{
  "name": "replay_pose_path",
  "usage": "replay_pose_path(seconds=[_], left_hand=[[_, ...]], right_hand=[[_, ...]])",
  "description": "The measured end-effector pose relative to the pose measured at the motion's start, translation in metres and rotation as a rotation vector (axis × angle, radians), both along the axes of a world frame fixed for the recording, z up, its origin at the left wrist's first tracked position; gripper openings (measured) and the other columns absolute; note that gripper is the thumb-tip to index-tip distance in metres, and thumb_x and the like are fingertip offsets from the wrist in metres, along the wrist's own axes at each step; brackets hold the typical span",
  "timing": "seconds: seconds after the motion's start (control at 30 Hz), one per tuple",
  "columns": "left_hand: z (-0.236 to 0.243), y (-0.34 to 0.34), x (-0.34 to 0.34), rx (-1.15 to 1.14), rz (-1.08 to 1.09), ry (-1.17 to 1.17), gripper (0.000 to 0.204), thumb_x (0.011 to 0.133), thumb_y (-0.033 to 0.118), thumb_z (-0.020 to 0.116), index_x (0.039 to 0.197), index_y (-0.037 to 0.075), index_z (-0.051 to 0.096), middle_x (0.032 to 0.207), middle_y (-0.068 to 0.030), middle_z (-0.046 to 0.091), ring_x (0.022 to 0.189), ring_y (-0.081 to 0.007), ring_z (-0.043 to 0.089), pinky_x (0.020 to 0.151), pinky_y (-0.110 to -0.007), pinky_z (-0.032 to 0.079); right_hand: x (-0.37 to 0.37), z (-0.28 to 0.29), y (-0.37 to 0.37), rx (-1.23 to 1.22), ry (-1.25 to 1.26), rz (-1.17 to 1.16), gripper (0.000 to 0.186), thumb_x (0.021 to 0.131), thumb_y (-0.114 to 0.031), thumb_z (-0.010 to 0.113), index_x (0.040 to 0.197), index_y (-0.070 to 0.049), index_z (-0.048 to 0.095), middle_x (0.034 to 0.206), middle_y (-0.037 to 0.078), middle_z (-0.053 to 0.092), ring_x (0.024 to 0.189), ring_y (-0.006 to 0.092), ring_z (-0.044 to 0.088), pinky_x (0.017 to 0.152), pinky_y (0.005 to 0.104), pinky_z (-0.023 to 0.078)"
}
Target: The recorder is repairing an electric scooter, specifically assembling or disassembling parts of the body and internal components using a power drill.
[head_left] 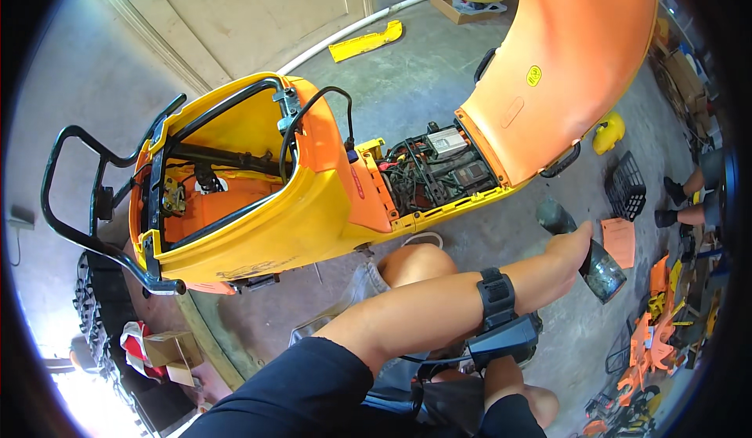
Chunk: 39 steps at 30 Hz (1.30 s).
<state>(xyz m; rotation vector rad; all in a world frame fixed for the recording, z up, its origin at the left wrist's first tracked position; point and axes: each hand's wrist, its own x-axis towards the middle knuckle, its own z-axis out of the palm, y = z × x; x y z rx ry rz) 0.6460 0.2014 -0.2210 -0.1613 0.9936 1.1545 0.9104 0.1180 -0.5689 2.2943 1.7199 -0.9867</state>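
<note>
My left arm reaches across to the right, wearing a black wrist strap [497, 295]. My left hand [570, 254] is closed around a dark, scuffed cylinder [605, 275], which sticks out on both sides of the fist. Its exact kind does not show. My right forearm [503, 379] comes up from the lower edge; its hand is hidden behind a blue-grey box [501, 342] with a cable, so its fingers cannot be seen. Left of my arms stands a yellow and orange scooter [313, 211] with wiring and a metal box [446, 142] exposed in its floor section.
A yellow panel [366, 42] lies by the door. Right of the scooter are a black basket [627, 187], an orange sheet [619, 242] and a yellow helmet-like shape [609, 132]. Orange parts [650, 344] are heaped at the far right, near another person's legs [693, 199].
</note>
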Motion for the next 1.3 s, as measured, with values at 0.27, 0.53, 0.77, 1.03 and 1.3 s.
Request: replay_pose_path(seconds=[0.27,0.53,0.77,1.03,1.3], left_hand=[[0.008,-0.004,-0.004,0.033,-0.002,-0.043,0.048,0.079,0.040,0.060,0.106,0.000,0.058,0.102,-0.0122,0.055,0.097,-0.0216,0.047,0.091,-0.038,0.036],[-0.017,0.013,0.008,0.070,-0.012,0.084,0.063,0.086,0.046,0.057,0.117,-0.009,0.057,0.119,-0.0209,0.060,0.114,-0.0280,0.054,0.097,-0.041,0.039],[-0.031,0.036,0.029,0.052,0.185,-0.070,0.066,0.091,0.053,0.053,0.120,-0.007,0.057,0.116,-0.0217,0.062,0.106,-0.0346,0.061,0.088,-0.042,0.045],[0.000,0.024,0.057,0.054,0.298,-0.219,0.065,0.088,0.060,0.050,0.119,0.004,0.061,0.118,-0.0188,0.062,0.110,-0.0326,0.059,0.094,-0.040,0.042],[0.001,-0.017,0.042,-0.052,0.087,-0.140,0.075,0.086,0.066,0.046,0.117,0.000,0.062,0.111,-0.0170,0.064,0.101,-0.0278,0.060,0.086,-0.039,0.044]], right_hand=[[0.001,0.037,0.005,0.059,0.277,-0.183,0.048,0.094,-0.026,0.056,0.133,-0.001,0.045,0.129,0.014,0.056,0.117,0.0257,0.056,0.100,0.0362,0.044],[-0.011,0.134,0.015,0.189,0.685,-0.326,0.050,0.095,-0.025,0.056,0.135,0.000,0.042,0.131,0.014,0.055,0.118,0.0246,0.055,0.101,0.0352,0.043],[-0.022,0.237,0.022,0.260,0.886,-0.293,0.052,0.095,-0.025,0.056,0.137,0.001,0.040,0.133,0.014,0.053,0.119,0.0235,0.054,0.102,0.0343,0.042],[-0.036,0.302,0.033,0.290,1.025,-0.162,0.055,0.096,-0.025,0.056,0.139,0.002,0.037,0.135,0.013,0.052,0.121,0.0223,0.053,0.103,0.0332,0.042],[-0.105,0.347,-0.001,0.472,1.069,-0.117,0.026,0.099,-0.025,0.057,0.112,-0.002,0.054,0.098,0.006,0.063,0.082,0.0135,0.063,0.072,0.0256,0.051]])
